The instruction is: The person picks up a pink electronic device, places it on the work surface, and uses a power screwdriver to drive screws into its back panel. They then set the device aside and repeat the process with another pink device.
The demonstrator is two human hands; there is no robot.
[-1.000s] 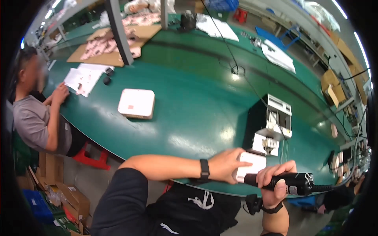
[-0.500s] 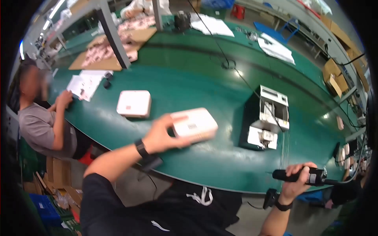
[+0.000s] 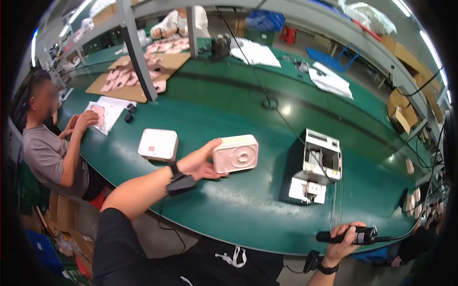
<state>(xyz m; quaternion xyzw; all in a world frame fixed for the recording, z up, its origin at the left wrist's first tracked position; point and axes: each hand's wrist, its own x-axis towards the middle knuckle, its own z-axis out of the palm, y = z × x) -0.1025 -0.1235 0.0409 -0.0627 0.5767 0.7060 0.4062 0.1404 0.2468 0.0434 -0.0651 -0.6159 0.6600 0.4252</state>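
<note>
My left hand (image 3: 202,164) grips a pale pinkish-white plastic housing (image 3: 244,156) by its left end, tilted up above the bench. The face toward me has a round recess with a hole in its middle. In my right hand (image 3: 344,242), near the front edge of the bench, is a black electric screwdriver (image 3: 327,237). The tool lies level, its tip pointing left and its cable running off to the right. A second white housing (image 3: 159,142) rests on the green bench left of the held one. Dark devices are strapped at both wrists.
A black-and-white box-shaped machine (image 3: 323,159) with an open top stands right of centre. At the left, a co-worker (image 3: 52,138) handles a pink piece on white sheets. Pink parts (image 3: 126,76) cover cardboard beyond a grey post (image 3: 137,59). A thin cable (image 3: 257,78) hangs over the bench.
My left hand has turned the housing so that its recessed face shows instead of the vented side. The view has shifted upward. My right hand still holds the electric screwdriver.
</note>
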